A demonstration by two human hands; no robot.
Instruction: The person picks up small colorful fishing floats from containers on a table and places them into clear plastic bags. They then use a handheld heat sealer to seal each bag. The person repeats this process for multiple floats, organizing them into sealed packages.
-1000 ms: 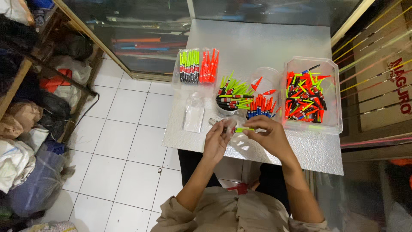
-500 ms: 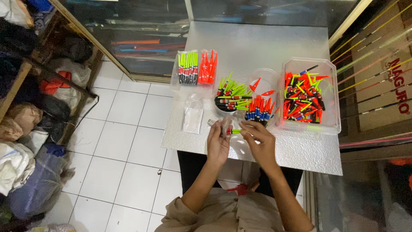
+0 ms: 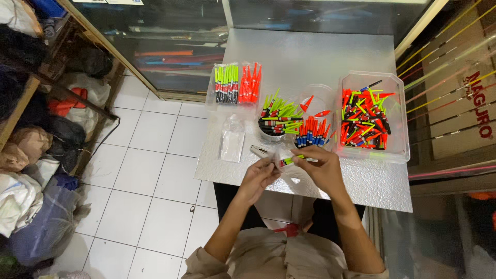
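Both my hands meet over the front edge of a silver table. My left hand pinches the left end of a small clear plastic sleeve. My right hand grips its right end, and a green and black fishing float lies inside it. A small metal stapler-like tool lies on the table just beyond my left fingers. Whether it touches them I cannot tell.
Beyond my hands stand a round tub of green floats, a clear cup of orange and blue floats and a clear box of mixed floats. Packed green and orange floats and empty clear sleeves lie left. White floor tiles and cluttered shelves are left.
My hands have drawn closer together and slid slightly toward the table's front edge. The green float now sits inside the clear sleeve held between them.
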